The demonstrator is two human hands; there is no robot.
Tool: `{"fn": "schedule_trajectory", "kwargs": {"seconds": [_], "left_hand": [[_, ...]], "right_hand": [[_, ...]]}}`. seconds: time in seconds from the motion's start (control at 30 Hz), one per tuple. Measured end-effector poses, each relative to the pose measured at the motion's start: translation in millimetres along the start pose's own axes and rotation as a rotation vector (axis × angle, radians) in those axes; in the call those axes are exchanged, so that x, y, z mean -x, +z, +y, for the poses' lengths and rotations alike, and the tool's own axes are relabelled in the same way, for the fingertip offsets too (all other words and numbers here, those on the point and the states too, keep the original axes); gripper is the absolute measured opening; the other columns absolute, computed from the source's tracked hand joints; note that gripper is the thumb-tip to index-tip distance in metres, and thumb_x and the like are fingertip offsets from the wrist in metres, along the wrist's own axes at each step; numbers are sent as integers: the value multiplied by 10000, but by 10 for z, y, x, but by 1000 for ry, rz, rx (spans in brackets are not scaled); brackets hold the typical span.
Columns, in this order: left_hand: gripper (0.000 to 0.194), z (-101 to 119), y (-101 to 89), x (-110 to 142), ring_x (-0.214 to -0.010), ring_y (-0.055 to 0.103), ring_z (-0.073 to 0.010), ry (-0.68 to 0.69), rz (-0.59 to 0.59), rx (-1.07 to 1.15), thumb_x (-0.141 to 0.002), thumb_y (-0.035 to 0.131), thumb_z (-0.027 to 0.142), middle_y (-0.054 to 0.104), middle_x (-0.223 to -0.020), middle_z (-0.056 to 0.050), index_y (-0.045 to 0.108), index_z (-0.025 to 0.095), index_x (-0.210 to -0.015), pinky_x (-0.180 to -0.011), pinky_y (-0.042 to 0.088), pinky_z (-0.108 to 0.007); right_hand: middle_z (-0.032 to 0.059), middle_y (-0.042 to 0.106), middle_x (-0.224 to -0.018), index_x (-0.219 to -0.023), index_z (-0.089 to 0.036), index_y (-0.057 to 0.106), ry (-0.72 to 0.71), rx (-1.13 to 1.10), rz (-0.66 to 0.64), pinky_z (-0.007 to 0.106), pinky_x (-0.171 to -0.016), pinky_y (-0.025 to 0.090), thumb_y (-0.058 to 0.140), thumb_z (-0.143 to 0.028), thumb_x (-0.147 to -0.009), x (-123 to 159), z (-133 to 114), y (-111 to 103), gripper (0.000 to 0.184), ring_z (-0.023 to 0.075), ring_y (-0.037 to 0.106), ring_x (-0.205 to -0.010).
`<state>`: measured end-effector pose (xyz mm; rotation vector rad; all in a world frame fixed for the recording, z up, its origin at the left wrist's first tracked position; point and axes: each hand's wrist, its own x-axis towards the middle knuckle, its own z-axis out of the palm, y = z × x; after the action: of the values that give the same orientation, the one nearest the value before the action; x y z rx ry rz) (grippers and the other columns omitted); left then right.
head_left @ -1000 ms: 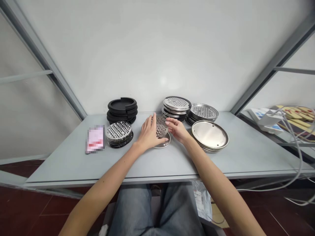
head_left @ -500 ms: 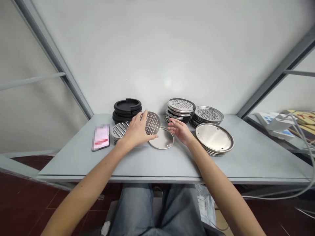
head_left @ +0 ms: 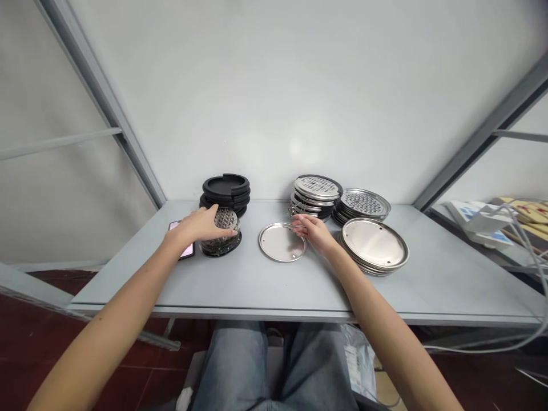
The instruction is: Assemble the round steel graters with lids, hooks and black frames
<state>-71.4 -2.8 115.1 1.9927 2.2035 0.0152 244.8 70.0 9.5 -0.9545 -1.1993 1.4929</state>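
Note:
My left hand (head_left: 200, 224) is curled over a round metal grater disc (head_left: 225, 219), thumb at its near edge and fingers at the far side. The disc is at the top of a low stack of round discs (head_left: 221, 246); I cannot tell whether it rests there. My right hand (head_left: 315, 233) has its fingertips drawn together above the right rim of a single shallow round metal plate (head_left: 281, 242). Something thin shows at those fingertips, too small to make out. The plate lies flat between my hands.
Black rings (head_left: 226, 187) are stacked behind my left hand, a phone (head_left: 188, 251) beside it. Assembled graters (head_left: 317, 188), perforated discs (head_left: 365, 202) and metal plates (head_left: 375, 242) stand in stacks at right. Cables (head_left: 524, 240) hang at far right.
My left hand has moved left with the grater disc, from over the plate to the stack of discs. My right hand's fingers have closed together and lowered slightly near the plate's rim.

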Motion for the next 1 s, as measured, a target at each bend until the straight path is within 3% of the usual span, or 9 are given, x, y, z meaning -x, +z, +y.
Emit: {"fn": "schedule_trajectory", "kwargs": {"seconds": [0.23, 0.63, 0.7, 0.8, 0.87, 0.93, 1.0], "left_hand": [[1127, 96, 59, 34, -1221, 480, -428, -18, 26, -45, -608, 504, 849, 450, -1407, -215, 249, 190, -1485, -892, 453, -468], [1094, -20, 118, -25, -1216, 507, -416, 58, 59, 38, -605, 561, 827, 477, -1390, -215, 307, 187, -1456, -897, 462, -457], [1058, 4, 108, 5, -1239, 485, -415, 79, 134, 64, -634, 577, 793, 451, -1413, -210, 313, 174, -1451, -928, 451, -474], [775, 137, 117, 86, -1279, 459, -347, 210, 449, 156, -792, 539, 644, 469, -1409, -153, 400, 172, -1391, -1025, 399, -457], [523, 285, 168, 146, -1245, 498, -268, 386, 613, 259, -888, 479, 499, 547, -1329, -100, 487, 184, -1306, -1058, 383, -397], [415, 458, 273, 182, -1154, 565, -227, 562, 583, 346, -907, 473, 429, 618, -1213, -78, 538, 185, -1237, -1025, 420, -359], [434, 630, 431, 176, -1104, 596, -223, 685, 434, 381, -888, 519, 420, 639, -1175, -75, 527, 192, -1257, -999, 445, -360]], "right_hand": [[58, 679, -831, -906, -176, 671, 3, 8, 3, 222, -559, 488, 707, -500, -743, 14, -17, 27, 365, 133, 639, -684], [57, 673, -807, -875, -179, 649, -15, 6, 14, 227, -548, 482, 647, -560, -769, 50, -82, 65, 396, 134, 631, -658], [55, 671, -809, -876, -182, 647, -27, 13, 28, 229, -555, 479, 641, -573, -763, 50, -100, 58, 407, 132, 627, -652], [55, 672, -809, -879, -184, 649, -84, 36, 82, 243, -571, 477, 632, -589, -749, 31, -106, 15, 425, 136, 621, -643], [55, 671, -786, -882, -180, 649, -172, 124, 149, 265, -587, 475, 611, -581, -759, 10, -83, -29, 421, 149, 616, -642], [56, 678, -774, -883, -179, 656, -308, 321, 237, 299, -639, 479, 588, -535, -787, -6, -39, -73, 376, 172, 616, -667], [62, 698, -806, -884, -189, 676, -434, 558, 286, 332, -714, 477, 581, -456, -808, -11, 15, -105, 293, 193, 617, -710]]}}
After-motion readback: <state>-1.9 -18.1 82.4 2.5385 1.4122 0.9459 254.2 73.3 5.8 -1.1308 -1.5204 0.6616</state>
